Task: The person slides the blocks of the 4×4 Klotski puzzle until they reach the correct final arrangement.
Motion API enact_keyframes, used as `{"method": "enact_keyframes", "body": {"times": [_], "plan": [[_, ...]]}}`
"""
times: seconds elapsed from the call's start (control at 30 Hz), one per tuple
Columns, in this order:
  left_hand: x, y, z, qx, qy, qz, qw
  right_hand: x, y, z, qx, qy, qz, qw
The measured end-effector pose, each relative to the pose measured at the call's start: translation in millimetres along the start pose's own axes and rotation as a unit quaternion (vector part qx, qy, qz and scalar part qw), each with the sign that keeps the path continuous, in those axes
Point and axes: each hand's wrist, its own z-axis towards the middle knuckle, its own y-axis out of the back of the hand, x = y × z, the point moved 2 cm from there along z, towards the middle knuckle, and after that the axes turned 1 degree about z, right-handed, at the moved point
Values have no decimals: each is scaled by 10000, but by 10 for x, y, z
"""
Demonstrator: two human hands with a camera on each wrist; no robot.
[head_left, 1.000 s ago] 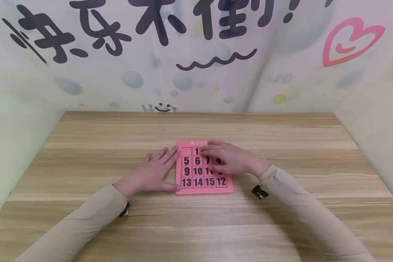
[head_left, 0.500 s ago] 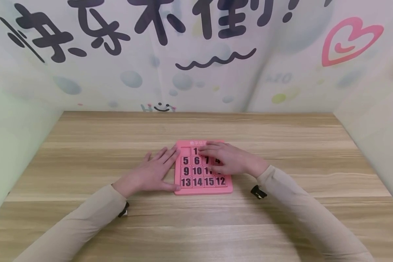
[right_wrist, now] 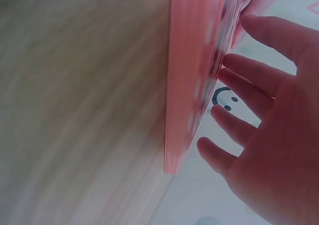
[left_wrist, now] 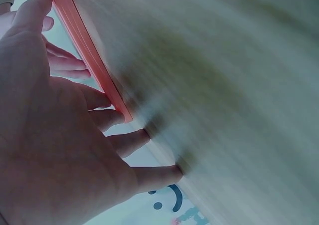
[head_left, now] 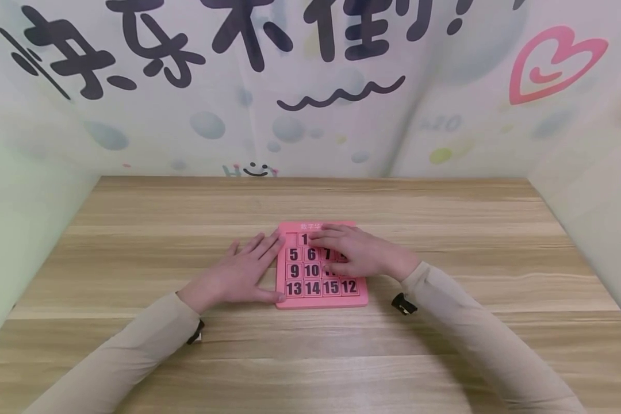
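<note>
A pink sliding number puzzle point(head_left: 322, 302) lies flat on the wooden table, its tiles printed with black numbers. The top left slot is partly bare, with tile 1 point(head_left: 303, 239) shifted into it. My left hand point(head_left: 238, 277) is spread along the puzzle's left edge, thumb at the lower corner and fingertips at the upper one; outer fingertips rest on the table in the left wrist view. Over the upper right tiles lies my right hand point(head_left: 361, 250), its fingers extended and the fingertips right beside tile 1. It hides the rest of the top row and parts of 7 and 11.
The wooden table point(head_left: 310, 356) reaches back to a white wall sheet point(head_left: 227, 132) with black lettering and a pink heart. Pale walls stand at both sides. Black wrist straps point(head_left: 405, 303) show under the beige sleeves point(head_left: 476, 328).
My right hand has moved slightly left, and tile 1 has slid left part of the way into the corner slot. The left hand stays in place.
</note>
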Motion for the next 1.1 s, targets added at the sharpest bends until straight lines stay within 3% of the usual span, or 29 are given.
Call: {"method": "enact_keyframes", "body": {"times": [1.1], "plan": [[-8, 12, 1, 6, -4, 16, 10000, 120, -32, 168, 439, -333, -118, 9984]]}}
